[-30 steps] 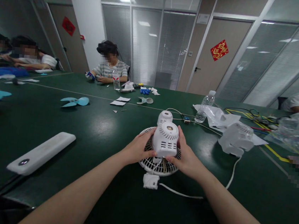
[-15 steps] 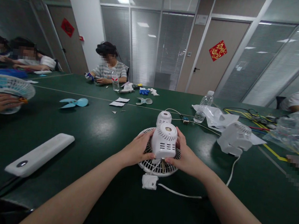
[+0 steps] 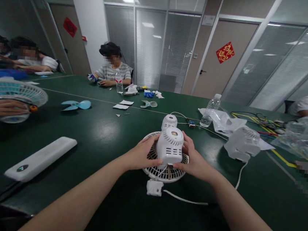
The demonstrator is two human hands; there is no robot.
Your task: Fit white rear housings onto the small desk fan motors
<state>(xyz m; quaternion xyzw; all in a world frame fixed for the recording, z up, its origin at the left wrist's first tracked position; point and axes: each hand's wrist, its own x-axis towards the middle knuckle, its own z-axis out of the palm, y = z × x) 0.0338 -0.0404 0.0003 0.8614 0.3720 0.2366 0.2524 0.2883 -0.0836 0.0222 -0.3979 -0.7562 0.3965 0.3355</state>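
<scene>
A white fan motor housing point(image 3: 170, 146) stands on a round white fan grille point(image 3: 164, 171) that lies flat on the green table point(image 3: 108, 132). My left hand point(image 3: 140, 155) grips the housing's left side and my right hand point(image 3: 193, 160) grips its right side, fingers curled round it. A white cord point(image 3: 189, 200) runs from a small white switch box point(image 3: 154, 187) just in front of the grille. A second white motor housing point(image 3: 169, 121) stands just behind.
A white fan base point(image 3: 243, 141) lies at right beside plastic wrap and a water bottle point(image 3: 210, 109). A long white bar point(image 3: 39, 158) lies at left. A blue fan blade point(image 3: 77, 105) lies further back. A co-worker's hand point(image 3: 0, 108) holds a blue-white grille at far left. Other people sit round the table.
My hands have shifted slightly on the housing, the right one sliding lower. At far left the co-worker's hand has brought a fan grille into view and moved it rightward.
</scene>
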